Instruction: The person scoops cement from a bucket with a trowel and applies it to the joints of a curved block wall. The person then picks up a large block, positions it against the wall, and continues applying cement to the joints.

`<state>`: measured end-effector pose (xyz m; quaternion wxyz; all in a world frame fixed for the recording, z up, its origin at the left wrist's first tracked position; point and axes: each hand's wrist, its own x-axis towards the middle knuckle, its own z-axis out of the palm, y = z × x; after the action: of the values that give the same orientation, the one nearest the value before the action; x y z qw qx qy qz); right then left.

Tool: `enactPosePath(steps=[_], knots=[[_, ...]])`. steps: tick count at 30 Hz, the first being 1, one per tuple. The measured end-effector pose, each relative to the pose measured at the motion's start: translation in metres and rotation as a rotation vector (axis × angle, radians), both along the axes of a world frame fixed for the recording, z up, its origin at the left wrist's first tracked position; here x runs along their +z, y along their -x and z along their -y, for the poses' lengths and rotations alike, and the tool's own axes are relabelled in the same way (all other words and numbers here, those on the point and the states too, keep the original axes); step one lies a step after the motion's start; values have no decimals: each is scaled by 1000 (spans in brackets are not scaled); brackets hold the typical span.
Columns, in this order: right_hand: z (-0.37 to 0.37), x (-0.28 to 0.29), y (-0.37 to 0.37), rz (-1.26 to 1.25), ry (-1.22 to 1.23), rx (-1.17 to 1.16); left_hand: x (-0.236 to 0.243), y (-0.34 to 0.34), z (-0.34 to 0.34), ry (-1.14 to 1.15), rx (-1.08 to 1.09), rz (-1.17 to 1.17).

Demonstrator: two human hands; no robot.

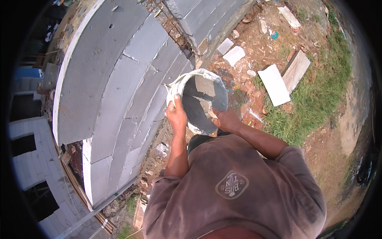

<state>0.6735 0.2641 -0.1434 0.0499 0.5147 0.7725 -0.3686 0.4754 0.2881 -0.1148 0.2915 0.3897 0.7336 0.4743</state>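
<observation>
A round bucket (173,91) with a pale, mortar-caked rim is tilted in front of my body, its mouth facing me. Wet grey mortar (195,114) lies inside. My left hand (176,115) is closed around the bucket's left rim, thumb on top. Over the right side of the mouth, my right hand (226,120) has its fingers curled around something pale, perhaps a tool handle. What it holds is mostly hidden by the hand and the mortar.
A grey block wall (131,79) with mortar joints rises close on my left. Rusty rebar (171,26) shows in a gap in it. White block pieces (274,85) and a plank (296,71) lie on the rubble-strewn ground and grass (318,107) to the right.
</observation>
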Motion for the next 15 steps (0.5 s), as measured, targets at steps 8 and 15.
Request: enactPosePath(steps=[8,15], knots=[[5,-13,-17,11,11,-68,-7,-10,6,-102,-6,-25],[9,9,-49,-21,112,164,-3,-3,1,-84,57,84]])
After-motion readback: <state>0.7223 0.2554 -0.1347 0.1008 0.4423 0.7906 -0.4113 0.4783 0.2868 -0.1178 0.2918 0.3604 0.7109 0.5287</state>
